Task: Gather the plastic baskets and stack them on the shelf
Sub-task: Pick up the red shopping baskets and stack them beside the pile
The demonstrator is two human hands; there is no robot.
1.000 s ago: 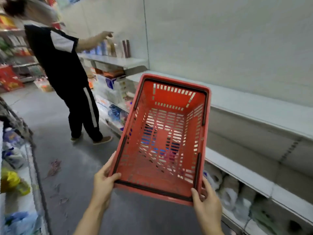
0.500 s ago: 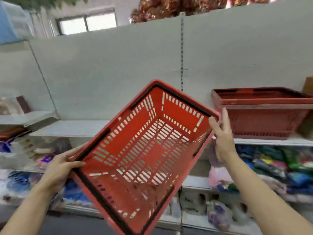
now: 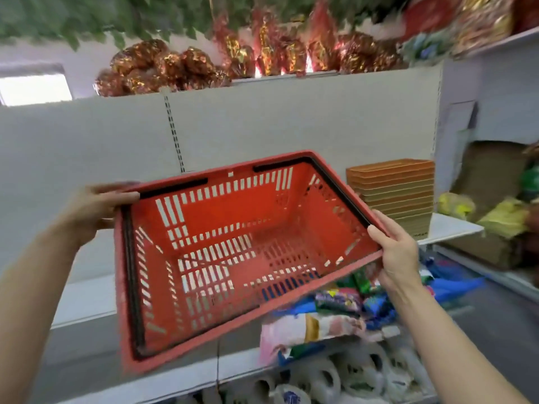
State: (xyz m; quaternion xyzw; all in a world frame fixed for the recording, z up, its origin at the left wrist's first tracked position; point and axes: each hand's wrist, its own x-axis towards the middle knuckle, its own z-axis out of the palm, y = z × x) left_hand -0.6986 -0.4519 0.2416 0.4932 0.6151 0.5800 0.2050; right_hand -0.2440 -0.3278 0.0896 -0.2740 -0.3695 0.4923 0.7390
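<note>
Fingers of both hands are curled over the rim of a red basket [image 3: 233, 252], which is held in the air at centre frame, tilted, open side toward the camera. Left hand [image 3: 96, 205], at middle left: thumb lies over the rim's upper left corner, remaining fingers hidden behind the wall. Right hand [image 3: 399, 252], at middle right: thumb is laid on the rim's right corner, fingers wrapped beneath. Basket is empty; black handles are folded flat along the rim.

Lower frame, below the basket: a white shelf [image 3: 87, 298] runs across from lower left, with bare board at the left. Coloured packets [image 3: 335, 304] are heaped at lower centre and right, white bags [image 3: 335, 377] under them on a lower level.

Further back, right of centre: a stack of orange trays [image 3: 390, 193] stands on the shelf against the back panel [image 3: 262, 126], near the basket's right rim. Whether they touch cannot be told. Cardboard and yellow bundles sit at far right. Foil decorations [image 3: 163, 65] and green leaves fill the top of the frame.

Judged risks: the basket is gripped at two opposite corners only, so a slip of either thumb would let it swing down onto the packets. If swung right carelessly, its rim could knock the orange trays. No other red baskets are visible, so the stacking spot cannot be confirmed.
</note>
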